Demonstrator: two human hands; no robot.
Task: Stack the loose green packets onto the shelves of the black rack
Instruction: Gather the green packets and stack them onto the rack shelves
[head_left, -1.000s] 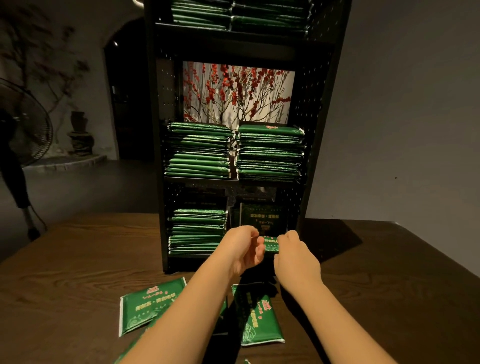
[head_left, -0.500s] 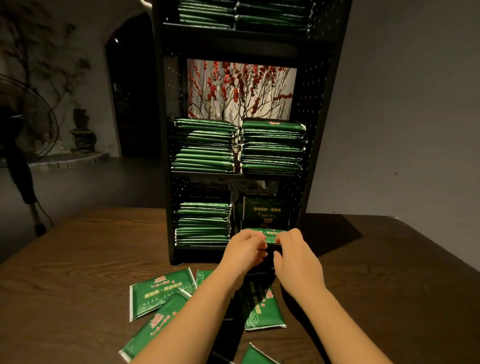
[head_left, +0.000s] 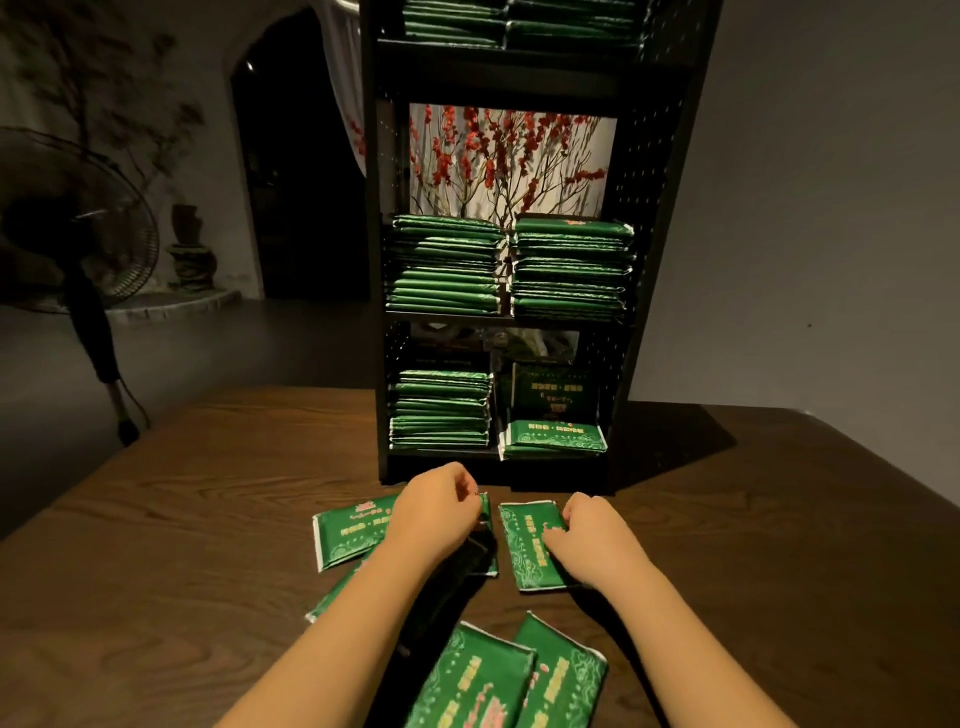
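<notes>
Presently, flat glossy green packets (head_left: 530, 545) lie on the grained wooden table (head_left: 182, 545) before the black rack (head_left: 649, 260); right hand (head_left: 587, 535) presses one, left hand (head_left: 436, 512) pinches another, partly hidden.

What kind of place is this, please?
Probably a dim tea shop or display room: a black rack stocked with green packets on a wooden table, a red blossom picture, and a standing fan.

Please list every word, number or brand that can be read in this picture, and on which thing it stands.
No text can be read with certainty.
Loose green packets on the table: gold print, too blurred to read.
Packet lying on the bottom shelf: gold line, too small to read.
Upright packet behind it: gold lines, too dim to read.
Black rack: no lettering visible.
</notes>
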